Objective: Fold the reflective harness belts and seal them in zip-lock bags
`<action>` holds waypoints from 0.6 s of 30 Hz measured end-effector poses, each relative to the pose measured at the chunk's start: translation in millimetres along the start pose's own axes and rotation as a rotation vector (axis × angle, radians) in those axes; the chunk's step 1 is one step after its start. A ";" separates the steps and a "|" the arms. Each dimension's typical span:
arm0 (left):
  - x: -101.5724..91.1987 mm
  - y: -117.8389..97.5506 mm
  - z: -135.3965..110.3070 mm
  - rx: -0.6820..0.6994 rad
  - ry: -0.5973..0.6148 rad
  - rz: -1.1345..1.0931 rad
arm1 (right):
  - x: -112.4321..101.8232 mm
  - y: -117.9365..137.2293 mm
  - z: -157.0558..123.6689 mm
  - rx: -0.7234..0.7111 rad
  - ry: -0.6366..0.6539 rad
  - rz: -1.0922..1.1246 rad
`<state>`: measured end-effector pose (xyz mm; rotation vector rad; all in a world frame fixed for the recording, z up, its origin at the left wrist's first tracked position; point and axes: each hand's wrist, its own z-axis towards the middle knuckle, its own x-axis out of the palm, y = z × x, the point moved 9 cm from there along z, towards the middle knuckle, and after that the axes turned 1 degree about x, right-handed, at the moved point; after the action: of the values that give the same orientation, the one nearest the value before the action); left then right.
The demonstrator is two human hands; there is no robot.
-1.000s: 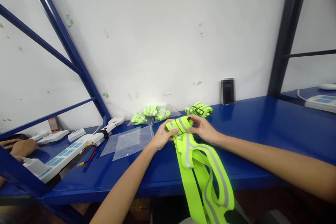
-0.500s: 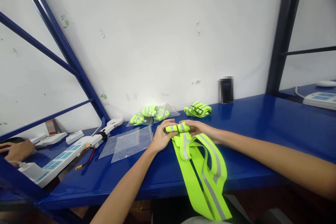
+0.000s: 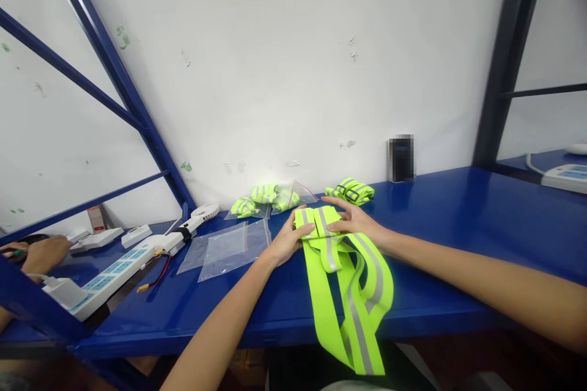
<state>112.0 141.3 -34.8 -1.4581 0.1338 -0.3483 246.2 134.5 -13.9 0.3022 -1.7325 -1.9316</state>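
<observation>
Both hands have opened out since the earlier view and no longer pinch the fold. The left hand [image 3: 285, 242] lies palm-down at the folded end of a hi-vis reflective vest [image 3: 318, 223], and the right hand [image 3: 355, 223] rests with fingers spread against its other side, neither clenched. The vest lies on a blue steel shelf [image 3: 458, 208], its straps trailing over the front edge. Behind sit three vest bundles [image 3: 263, 193], partly in plastic, and one folded loose vest [image 3: 351, 191]. Two flat clear bags [image 3: 233, 250] lie left. A co-worker's hand [image 3: 46, 255] is cut off by the frame post; a pixelated black object [image 3: 402, 159] cannot be made out.
</observation>
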 end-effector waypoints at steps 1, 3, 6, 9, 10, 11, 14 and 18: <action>0.4 2.5 0.3 -0.014 0.000 -0.024 | 2.4 2.1 -1.1 -0.017 0.008 0.004; -1.5 1.4 0.8 0.013 -0.018 -0.026 | 7.9 4.8 -2.3 -0.046 0.030 0.000; -5.9 -3.9 1.1 0.070 -0.053 0.044 | 11.7 6.4 -2.0 -0.064 0.020 -0.078; -8.3 -9.4 1.8 0.130 -0.064 0.129 | 7.6 7.8 0.0 -0.063 -0.025 -0.178; -10.1 -11.0 2.3 0.151 -0.074 0.136 | 4.3 8.0 1.0 -0.063 -0.041 -0.175; -13.3 -12.9 2.9 0.172 -0.095 0.133 | 0.2 7.4 2.2 -0.057 -0.056 -0.149; -29.3 -20.7 3.3 0.244 -0.221 0.104 | -15.0 0.2 5.6 -0.011 -0.121 -0.026; -41.2 -34.5 -0.3 0.338 -0.333 0.121 | -14.4 -10.9 5.9 0.080 -0.082 -0.093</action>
<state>67.9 151.4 -5.8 -1.1483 -0.1015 -0.0230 252.8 147.5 -26.1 0.3424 -1.8824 -1.9683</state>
